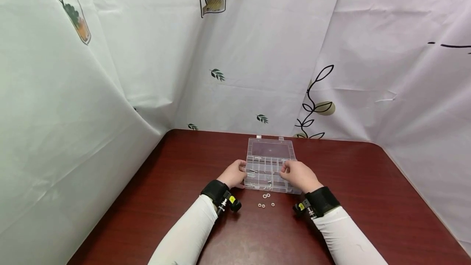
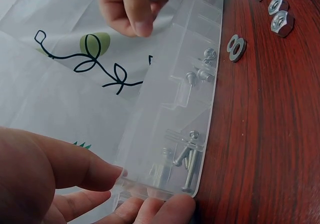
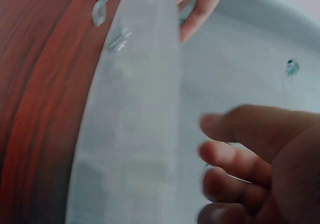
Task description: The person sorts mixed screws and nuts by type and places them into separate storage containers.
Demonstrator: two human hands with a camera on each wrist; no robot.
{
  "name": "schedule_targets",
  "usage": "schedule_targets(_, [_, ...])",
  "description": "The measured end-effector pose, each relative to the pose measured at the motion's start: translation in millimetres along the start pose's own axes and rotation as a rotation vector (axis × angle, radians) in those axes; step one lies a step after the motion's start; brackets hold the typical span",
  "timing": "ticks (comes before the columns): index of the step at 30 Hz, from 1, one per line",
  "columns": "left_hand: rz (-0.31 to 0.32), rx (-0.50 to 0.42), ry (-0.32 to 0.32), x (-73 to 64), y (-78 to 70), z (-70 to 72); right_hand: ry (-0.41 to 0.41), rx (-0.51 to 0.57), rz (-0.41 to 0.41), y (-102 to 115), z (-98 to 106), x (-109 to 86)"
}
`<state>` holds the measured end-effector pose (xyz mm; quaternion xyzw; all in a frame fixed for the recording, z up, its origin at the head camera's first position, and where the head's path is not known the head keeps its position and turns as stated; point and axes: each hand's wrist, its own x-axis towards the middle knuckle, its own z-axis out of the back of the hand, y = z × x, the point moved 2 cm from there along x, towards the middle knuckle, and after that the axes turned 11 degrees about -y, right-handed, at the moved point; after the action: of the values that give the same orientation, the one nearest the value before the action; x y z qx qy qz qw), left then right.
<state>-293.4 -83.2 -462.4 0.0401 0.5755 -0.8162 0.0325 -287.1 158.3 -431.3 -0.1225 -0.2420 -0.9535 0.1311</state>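
Observation:
A clear plastic compartment box (image 1: 277, 188) sits on the table, its lid (image 1: 270, 149) folded back. My left hand (image 1: 235, 175) grips the box's left end, thumb at the upper edge and fingers at the near side in the left wrist view. Long bolts (image 2: 190, 164) lie in the compartment beside that hand; shorter screws (image 2: 205, 75) lie farther along. Over the box's right part hovers my right hand (image 1: 299, 175), fingers loosely bent. The right wrist view shows a gap between its thumb (image 3: 215, 126) and forefinger, with nothing visible between them.
Three hex nuts (image 2: 282, 23) and two flat washers (image 2: 237, 49) lie on the dark red table (image 1: 206, 146) in front of the box. A white printed cloth (image 1: 257, 52) hangs behind the table and along its sides.

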Motion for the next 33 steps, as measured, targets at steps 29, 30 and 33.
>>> schedule_targets(29, [0.001,0.001,-0.009,-0.8,-0.2,-1.1,0.322,-0.051,0.327,42,-11,-34.8])
schedule_targets(30, [-0.001,0.001,-0.010,-0.9,-0.1,-1.1,0.324,-0.059,0.321,42,-12,-35.6])
schedule_targets(33, [-0.009,-0.006,-0.012,-0.8,-0.2,-1.1,0.325,-0.094,0.300,43,-14,-37.8])
